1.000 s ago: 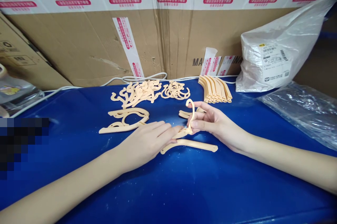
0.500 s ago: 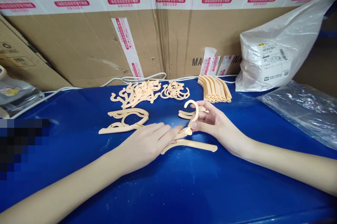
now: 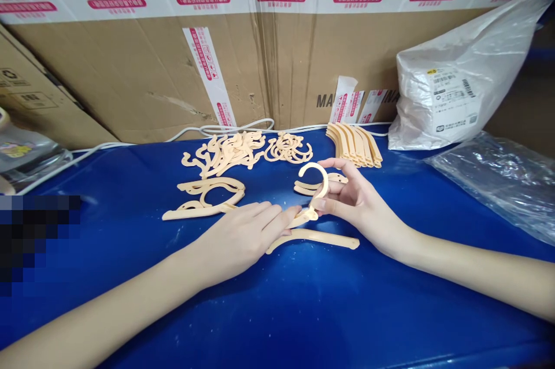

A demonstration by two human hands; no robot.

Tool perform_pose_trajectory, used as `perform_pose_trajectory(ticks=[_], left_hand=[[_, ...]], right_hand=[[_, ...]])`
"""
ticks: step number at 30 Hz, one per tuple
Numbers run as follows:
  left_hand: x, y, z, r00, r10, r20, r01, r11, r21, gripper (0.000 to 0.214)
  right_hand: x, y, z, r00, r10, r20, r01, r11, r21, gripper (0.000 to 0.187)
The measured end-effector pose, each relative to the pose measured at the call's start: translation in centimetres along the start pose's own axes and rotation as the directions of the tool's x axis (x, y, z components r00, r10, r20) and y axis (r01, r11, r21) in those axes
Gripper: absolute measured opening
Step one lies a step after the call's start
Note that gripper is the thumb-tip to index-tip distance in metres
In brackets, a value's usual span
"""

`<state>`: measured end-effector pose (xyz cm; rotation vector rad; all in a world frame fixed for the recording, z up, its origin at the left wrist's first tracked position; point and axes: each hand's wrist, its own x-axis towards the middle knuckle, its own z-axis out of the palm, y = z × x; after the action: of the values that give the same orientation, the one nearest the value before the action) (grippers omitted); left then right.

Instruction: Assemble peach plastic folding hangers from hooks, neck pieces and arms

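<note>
My right hand (image 3: pixel 359 198) pinches a cream plastic hanger hook (image 3: pixel 324 178) between thumb and fingers, its curve pointing up and left. The hook's lower end meets the end of a hanger arm (image 3: pixel 302 219), which my left hand (image 3: pixel 245 233) grips; most of that arm is hidden under the palm. A loose hanger arm (image 3: pixel 323 236) lies just below on the table, its left end close to my left fingers. Behind my right hand are curved hanger pieces (image 3: pixel 307 187), partly covered. Left of the hands lies a folded hanger (image 3: pixel 191 214) with its hook between the arms.
Toward the back lie a pile of small hooked pieces (image 3: pixel 234 152), a heap of hooks (image 3: pixel 288 149) and a stack of hanger arms (image 3: pixel 353 145). A white cable (image 3: pixel 173 139) runs before cardboard boxes (image 3: pixel 151 74). At right are a white parcel bag (image 3: pixel 455 85) and clear plastic (image 3: pixel 498 178).
The hook in my right hand has tilted slightly to the left, and its lower end has shifted a little right. My left hand stays nearly still.
</note>
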<state>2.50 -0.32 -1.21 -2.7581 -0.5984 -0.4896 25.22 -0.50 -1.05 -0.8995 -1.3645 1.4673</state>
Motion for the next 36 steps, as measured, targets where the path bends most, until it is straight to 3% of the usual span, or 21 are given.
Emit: perform_pose_trajectory(ticks=[4,11,23,29,36], left_hand=[[0.15,0.01,-0.24,1.0,0.0,0.006,0.0,1.0,-0.005,0.03],[0.16,-0.01,-0.32,1.0,-0.006,-0.003,0.006,1.0,-0.028,0.031],[-0.1,-0.05,-0.14,1.0,-0.006,0.013,0.006,1.0,-0.011,0.031],[-0.12,-0.02,-0.19,1.0,-0.009,0.018,0.009,1.0,-0.006,0.03],[0.04,0.01,0.04,1.0,-0.008,0.024,0.007,0.999,0.033,0.03]], right_hand=[[0.12,0.06,-0.21,0.998,0.056,0.041,-0.058,0.997,0.052,0.047],[0.25,-0.07,-0.36,0.991,0.11,0.076,-0.118,0.987,0.114,0.062],[0.52,0.06,-0.42,0.991,0.109,0.077,-0.116,0.989,0.091,0.027],[0.34,0.01,-0.24,0.989,0.145,0.035,-0.147,0.986,0.074,0.028],[0.24,0.13,0.05,0.994,0.097,-0.055,-0.096,0.995,0.019,0.033]])
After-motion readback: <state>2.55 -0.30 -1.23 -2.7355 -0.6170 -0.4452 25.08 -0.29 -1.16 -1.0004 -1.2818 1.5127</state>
